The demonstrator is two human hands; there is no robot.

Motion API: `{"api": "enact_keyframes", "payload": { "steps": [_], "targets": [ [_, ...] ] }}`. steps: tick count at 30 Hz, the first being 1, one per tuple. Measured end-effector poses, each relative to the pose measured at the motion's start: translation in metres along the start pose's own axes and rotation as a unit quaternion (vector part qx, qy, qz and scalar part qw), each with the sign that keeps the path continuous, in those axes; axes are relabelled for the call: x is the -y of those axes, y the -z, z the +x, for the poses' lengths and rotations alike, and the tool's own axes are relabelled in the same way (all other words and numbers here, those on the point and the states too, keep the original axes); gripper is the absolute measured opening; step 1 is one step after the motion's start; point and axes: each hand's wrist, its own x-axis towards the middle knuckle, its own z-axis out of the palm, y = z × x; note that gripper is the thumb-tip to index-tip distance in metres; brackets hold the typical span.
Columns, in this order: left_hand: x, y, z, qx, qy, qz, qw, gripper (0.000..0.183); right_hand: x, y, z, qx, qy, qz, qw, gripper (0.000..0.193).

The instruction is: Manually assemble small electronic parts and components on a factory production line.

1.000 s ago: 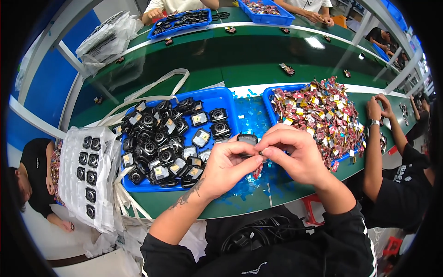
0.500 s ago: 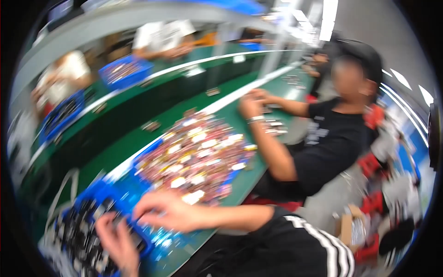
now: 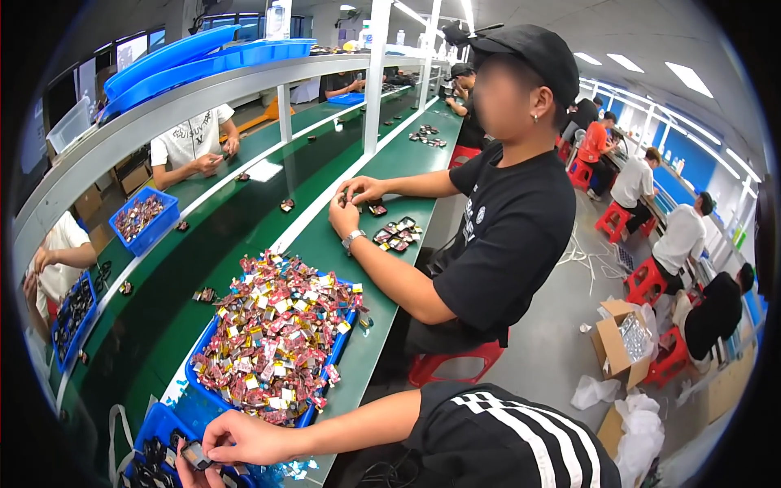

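A small black square casing (image 3: 196,455) with a greyish face is held between my hands at the lower left. My left hand (image 3: 189,476), partly cut off by the lower edge, has its fingers around the casing from below. The thumb and fingers of my right hand (image 3: 244,439) pinch its right side. Beneath them stands a blue bin (image 3: 160,420) of similar black parts (image 3: 149,468), largely hidden. Just beyond my right forearm, a blue tray (image 3: 307,416) is heaped with small red, white and yellow electronic parts (image 3: 268,333).
A co-worker (image 3: 504,220) in black sits to my right, with black casings (image 3: 399,234) at the green bench (image 3: 317,234). A conveyor belt (image 3: 244,215) carries scattered parts. Across it, people work beside blue bins (image 3: 146,228). An overhead rail (image 3: 244,69) holds blue trays.
My view has swung, and blur has cleared. My hands, earlier apart over the bin of black parts, have come together on a casing. The co-worker's hands stay together at the bench.
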Motion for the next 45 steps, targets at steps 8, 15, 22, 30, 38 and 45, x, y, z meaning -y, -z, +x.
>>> {"api": "enact_keyframes", "payload": {
  "steps": [8,15,22,30,38,45],
  "targets": [
    [0.009,0.003,-0.006,-0.067,0.109,-0.161,0.979,0.013,0.035,0.006,-0.023,-0.005,0.014,-0.144,0.989,0.012],
    [0.014,-0.016,-0.006,0.02,0.133,-0.329,0.935,0.034,0.049,0.001,-0.011,-0.035,0.068,-0.277,0.958,0.023],
    [0.009,-0.011,-0.005,0.042,0.085,-0.314,0.945,0.038,0.053,-0.009,0.0,-0.048,0.079,-0.322,0.942,0.012],
    [0.004,-0.013,-0.008,0.032,0.066,-0.267,0.961,0.039,0.059,-0.01,0.003,-0.059,0.068,-0.335,0.938,0.009],
    [0.005,-0.014,-0.01,0.03,0.069,-0.269,0.96,0.038,0.059,-0.007,0.002,-0.047,0.028,-0.336,0.94,0.008],
    [0.005,-0.012,-0.01,0.042,0.061,-0.22,0.973,0.037,0.064,-0.002,0.004,-0.019,0.082,-0.384,0.92,0.015]
  ]
}}
